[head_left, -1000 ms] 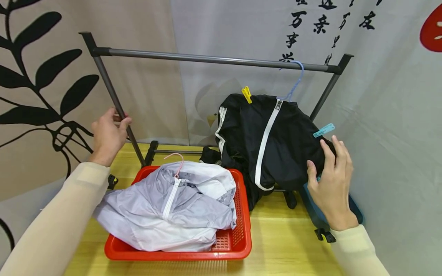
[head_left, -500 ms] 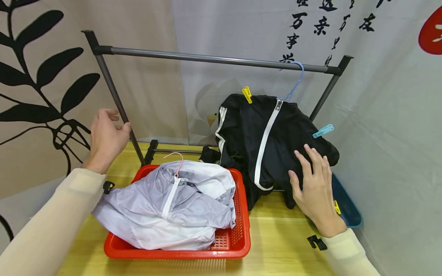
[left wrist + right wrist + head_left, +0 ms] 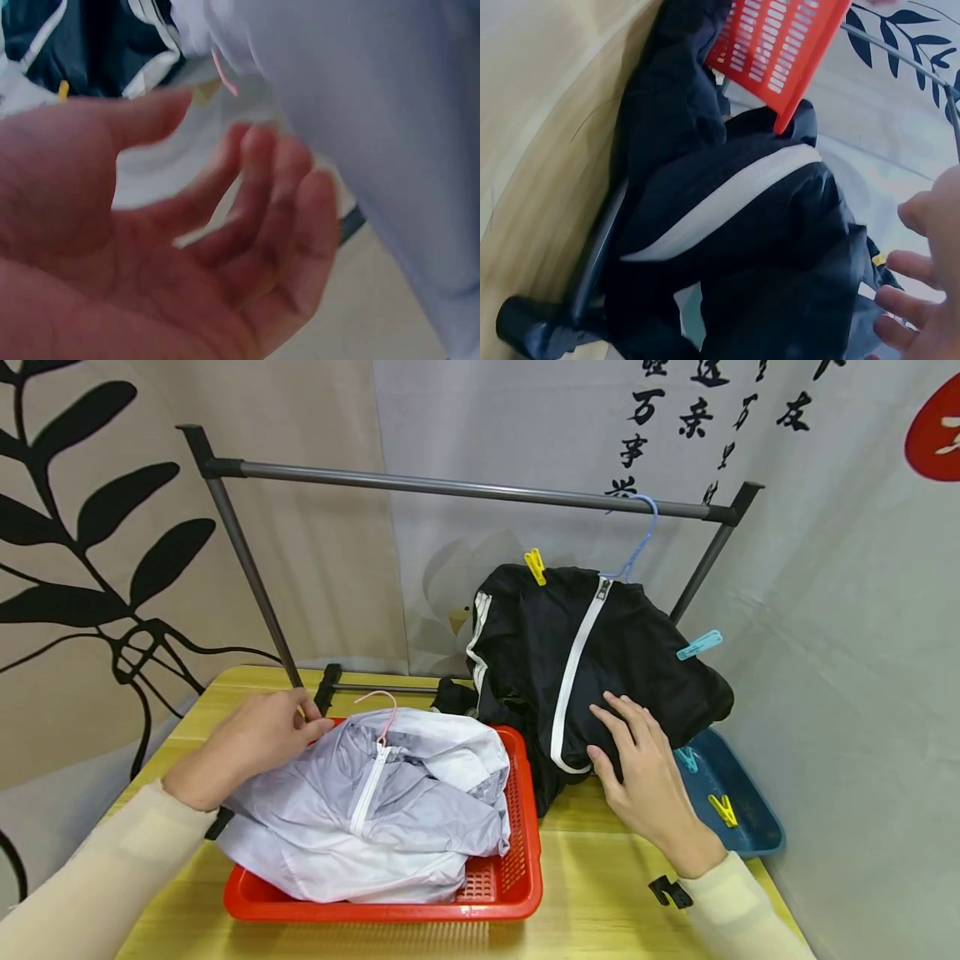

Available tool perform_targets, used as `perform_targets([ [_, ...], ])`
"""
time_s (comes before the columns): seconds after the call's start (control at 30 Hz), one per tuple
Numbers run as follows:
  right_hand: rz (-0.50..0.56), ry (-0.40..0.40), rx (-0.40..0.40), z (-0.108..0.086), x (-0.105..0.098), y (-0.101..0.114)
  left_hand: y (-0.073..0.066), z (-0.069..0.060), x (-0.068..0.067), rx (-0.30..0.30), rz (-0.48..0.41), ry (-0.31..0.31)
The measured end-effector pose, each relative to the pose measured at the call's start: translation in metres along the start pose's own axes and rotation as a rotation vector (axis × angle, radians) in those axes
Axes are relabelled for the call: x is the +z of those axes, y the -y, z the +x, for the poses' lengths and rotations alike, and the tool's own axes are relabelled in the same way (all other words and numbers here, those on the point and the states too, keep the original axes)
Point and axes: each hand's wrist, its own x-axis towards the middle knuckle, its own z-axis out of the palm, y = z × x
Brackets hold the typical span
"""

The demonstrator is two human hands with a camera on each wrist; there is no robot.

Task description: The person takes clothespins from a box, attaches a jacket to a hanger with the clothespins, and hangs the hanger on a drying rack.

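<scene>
A light grey-lilac jacket (image 3: 442, 827) with a white zip lies in a red basket (image 3: 536, 877), its pink hanger hook (image 3: 392, 702) sticking up. My left hand (image 3: 251, 743) is just over the basket's back left corner, fingers loosely bent and holding nothing; the left wrist view shows the palm (image 3: 187, 255) beside pale cloth. On the rack's bar (image 3: 450, 488) a black jacket (image 3: 645, 652) hangs from a blue hanger (image 3: 642, 543), with yellow (image 3: 535, 567) and light blue (image 3: 699, 645) clips on it. My right hand (image 3: 648, 777) is spread in front of its lower part.
A dark blue tray (image 3: 761, 818) at the right holds a yellow clip (image 3: 723, 810) and a light blue one (image 3: 686, 758). The rack's left post (image 3: 251, 568) rises behind my left hand. Behind the wooden table (image 3: 600, 902) hangs a printed curtain (image 3: 487, 410).
My left hand has left the rack's left post and come down to the basket's corner. My right hand has moved left across the front of the black jacket, uncovering the blue tray.
</scene>
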Motion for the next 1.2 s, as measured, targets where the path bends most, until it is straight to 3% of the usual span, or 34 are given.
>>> perform_targets([
  [0.07, 0.026, 0.024, 0.007, 0.001, 0.001, 0.003, -0.003, -0.005, 0.005, 0.015, 0.015, 0.08],
  [0.17, 0.067, 0.059, 0.017, 0.003, 0.002, 0.008, -0.006, -0.01, 0.011, 0.042, 0.045, 0.131],
  [0.37, 0.119, 0.111, 0.009, 0.009, 0.004, 0.019, -0.009, -0.014, 0.018, 0.101, 0.092, 0.117],
  [0.7, 0.145, 0.208, -0.028, 0.022, 0.007, 0.038, -0.009, -0.016, 0.024, 0.167, 0.095, 0.149],
  [1.2, 0.156, 0.325, -0.097, 0.038, 0.019, 0.06, -0.008, -0.017, 0.021, 0.226, -0.053, 0.069],
])
